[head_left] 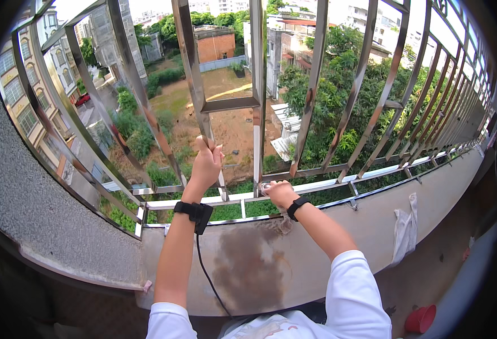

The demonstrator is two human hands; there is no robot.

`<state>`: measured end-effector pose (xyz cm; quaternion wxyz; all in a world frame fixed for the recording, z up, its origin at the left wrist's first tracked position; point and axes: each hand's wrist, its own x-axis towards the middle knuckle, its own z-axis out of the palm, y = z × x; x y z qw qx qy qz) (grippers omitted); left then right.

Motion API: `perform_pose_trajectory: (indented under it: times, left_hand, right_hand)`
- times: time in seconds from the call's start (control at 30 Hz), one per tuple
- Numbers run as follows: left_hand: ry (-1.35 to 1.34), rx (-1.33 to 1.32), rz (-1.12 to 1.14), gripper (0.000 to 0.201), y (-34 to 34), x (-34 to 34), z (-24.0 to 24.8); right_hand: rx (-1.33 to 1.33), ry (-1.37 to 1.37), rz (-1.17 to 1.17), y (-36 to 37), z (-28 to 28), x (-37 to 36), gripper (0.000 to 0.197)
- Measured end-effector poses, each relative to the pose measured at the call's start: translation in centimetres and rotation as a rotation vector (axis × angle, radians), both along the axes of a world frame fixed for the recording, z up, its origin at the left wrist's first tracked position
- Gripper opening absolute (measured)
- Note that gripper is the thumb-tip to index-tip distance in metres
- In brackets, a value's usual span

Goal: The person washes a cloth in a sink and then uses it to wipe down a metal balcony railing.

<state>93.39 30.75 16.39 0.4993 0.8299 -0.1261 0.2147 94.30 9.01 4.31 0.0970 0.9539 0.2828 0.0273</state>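
Where the left hand is: on a shiny bar of the window grille, below the short crosspiece, fingers curled in around the metal.
Right hand: down at the foot of the next post, right by the bottom rail, fingers bunched up and, pretty sure, pinching a bit of pale cloth.
Rag below the wrist: something greyish and crumpled hangs over the ledge edge; can't tell if it's the same piece.
Progress: looks mid-job to me, with the cloth at that one post base. Which bars are done and which are left, no clue; brownish streaks on the metal could be grime or just reflections.
Bars: flat-sided, mirror-bright metal, upright with short crosspieces, all bowed by the fisheye.
Ledge: smooth, pale and curved, with a big dark patch in front of the person; seems damp, honestly.
Left wall: grey and pebbly, way rougher.
Other stuff: a limp white cloth draped down the ledge, a round red bucket on the floor, black straps on both wrists, thin cable off the left one.
Outside: leafy trees, bare brown dirt, a boxy brick building.
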Motion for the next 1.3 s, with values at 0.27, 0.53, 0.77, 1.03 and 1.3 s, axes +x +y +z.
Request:
perform_pose_trajectory:
  times: [0.27, 0.53, 0.77, 1.03, 1.3]
  left_hand:
    - [-0.039, 0.027, 0.003, 0.016, 0.3, 0.7, -0.2]
    - [-0.068, 0.004, 0.026, 0.019, -0.3, 0.4, -0.2]
    - [-0.017, 0.042, 0.073, 0.025, -0.2, 0.7, -0.3]
    - [-0.034, 0.063, 0.052, 0.023, 0.3, 0.9, -0.6]
    - [0.007, 0.044, 0.037, 0.029, 0.4, 0.7, -0.3]
  right_hand:
    - [0.043, -0.166, 0.128, -0.9, -0.7, -0.5, 0.011]
    - [-0.027, -0.056, 0.026, -0.3, 0.2, -1.5, 0.014]
    - [-0.071, 0.006, -0.044, 2.9, -1.3, -2.9, 0.016]
    - [-0.108, 0.17, 0.007, 1.7, 1.9, -4.8, 0.018]
    - [0.038, 0.116, -0.119, 2.4, 1.5, -4.6, 0.018]
